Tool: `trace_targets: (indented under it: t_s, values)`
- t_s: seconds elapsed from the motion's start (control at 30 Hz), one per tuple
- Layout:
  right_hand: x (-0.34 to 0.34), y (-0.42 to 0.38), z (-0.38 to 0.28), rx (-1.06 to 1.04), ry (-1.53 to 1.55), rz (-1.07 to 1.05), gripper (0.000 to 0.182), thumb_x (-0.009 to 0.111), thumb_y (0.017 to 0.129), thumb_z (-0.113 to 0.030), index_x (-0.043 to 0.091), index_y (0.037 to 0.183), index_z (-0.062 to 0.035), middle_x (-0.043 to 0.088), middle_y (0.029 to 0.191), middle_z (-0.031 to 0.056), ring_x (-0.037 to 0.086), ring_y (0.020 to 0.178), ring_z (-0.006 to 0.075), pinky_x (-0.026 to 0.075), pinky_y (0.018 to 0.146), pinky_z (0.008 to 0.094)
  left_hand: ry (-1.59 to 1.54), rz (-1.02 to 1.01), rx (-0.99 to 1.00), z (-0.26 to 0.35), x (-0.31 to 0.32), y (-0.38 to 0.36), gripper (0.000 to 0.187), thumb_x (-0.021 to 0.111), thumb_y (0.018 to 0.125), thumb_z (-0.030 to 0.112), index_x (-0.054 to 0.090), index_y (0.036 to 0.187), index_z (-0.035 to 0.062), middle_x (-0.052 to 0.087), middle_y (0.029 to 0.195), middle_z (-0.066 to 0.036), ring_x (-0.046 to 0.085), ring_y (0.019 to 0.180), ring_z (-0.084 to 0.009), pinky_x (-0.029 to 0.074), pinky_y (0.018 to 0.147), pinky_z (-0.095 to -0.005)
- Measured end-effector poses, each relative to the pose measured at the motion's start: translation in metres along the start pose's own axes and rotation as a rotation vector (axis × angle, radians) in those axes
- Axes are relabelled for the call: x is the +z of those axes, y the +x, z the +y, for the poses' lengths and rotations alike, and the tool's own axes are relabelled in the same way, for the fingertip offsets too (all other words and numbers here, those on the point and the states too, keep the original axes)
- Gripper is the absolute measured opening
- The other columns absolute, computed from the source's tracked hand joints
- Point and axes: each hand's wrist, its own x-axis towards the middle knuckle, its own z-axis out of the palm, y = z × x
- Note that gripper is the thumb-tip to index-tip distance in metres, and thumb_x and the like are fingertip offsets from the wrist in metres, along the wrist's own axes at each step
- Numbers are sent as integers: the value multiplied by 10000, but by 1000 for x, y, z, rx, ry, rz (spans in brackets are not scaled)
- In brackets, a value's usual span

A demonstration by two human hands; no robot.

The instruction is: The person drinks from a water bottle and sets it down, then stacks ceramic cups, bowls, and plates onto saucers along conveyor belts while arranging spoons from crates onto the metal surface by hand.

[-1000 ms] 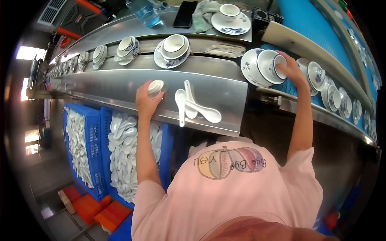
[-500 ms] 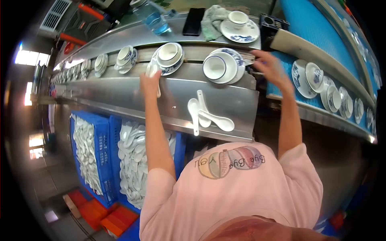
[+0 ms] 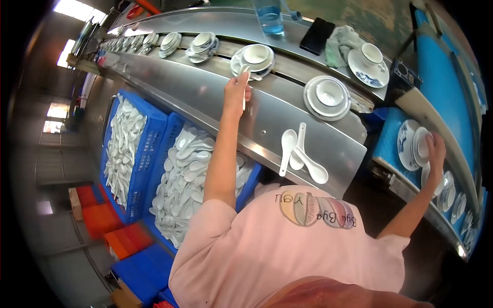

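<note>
My left hand (image 3: pixel 237 95) is closed around a white spoon (image 3: pixel 244 100). The spoon's upper end overlaps the near side of a dish stack (image 3: pixel 255 57), where a small bowl sits on a larger dish and a blue-patterned plate. Over on the blue conveyor belt, my right hand (image 3: pixel 436 154) grips the edge of a white bowl (image 3: pixel 421 145), which rests on a blue-and-white plate (image 3: pixel 406 149). Several white spoons (image 3: pixel 305 161) lie on the steel ledge between my hands. Behind them stands another dish stack (image 3: pixel 328 96).
More dish stacks (image 3: pixel 202 45) line the steel conveyor. Blue crates (image 3: pixel 163 120) of white spoons stand beside it. Along the back shelf are a water jug (image 3: pixel 269 18), a phone (image 3: pixel 317 36), a cloth (image 3: pixel 343 45) and a plate with a cup (image 3: pixel 371 54). The belt (image 3: pixel 434 56) has a raised rail (image 3: pixel 423 110).
The view has swung to the right. My right hand has gone from beside the nearest steel-line stack to the bowl on the blue belt. My left hand still holds its spoon.
</note>
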Motion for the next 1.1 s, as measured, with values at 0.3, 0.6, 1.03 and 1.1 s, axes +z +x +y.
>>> trace_targets:
  t_s: [0.3,0.6,1.03,1.1]
  values:
    - [26,-14,-43,-53,315,-234,438,562,692,-115,557,1119,-18,615,984,100,571,916,185,420,840,293,687,0,321,-42,58,13,260,598,747,173,579,906,-32,624,767,-121,590,639,-186,466,580,-299]
    - [94,-28,-136,-77,690,-279,434,546,785,-149,484,1193,-16,612,929,97,565,799,176,466,697,292,400,-232,11,-14,74,-4,133,461,792,26,507,900,-38,600,750,-121,579,545,-145,473,482,-263]
    - [-20,-80,-32,-4,-91,269,433,482,714,85,557,1120,-45,560,1093,153,521,1039,304,407,921,359,318,-174,-3,-23,43,-24,311,490,899,280,551,993,-11,607,790,-100,579,618,-143,467,546,-246]
    - [-20,-75,-3,84,-59,88,487,516,748,42,487,1218,-83,498,1221,132,460,1145,288,354,988,363,407,-147,13,-24,43,-24,340,494,895,301,565,987,-18,602,779,-90,570,611,-146,459,543,-252]
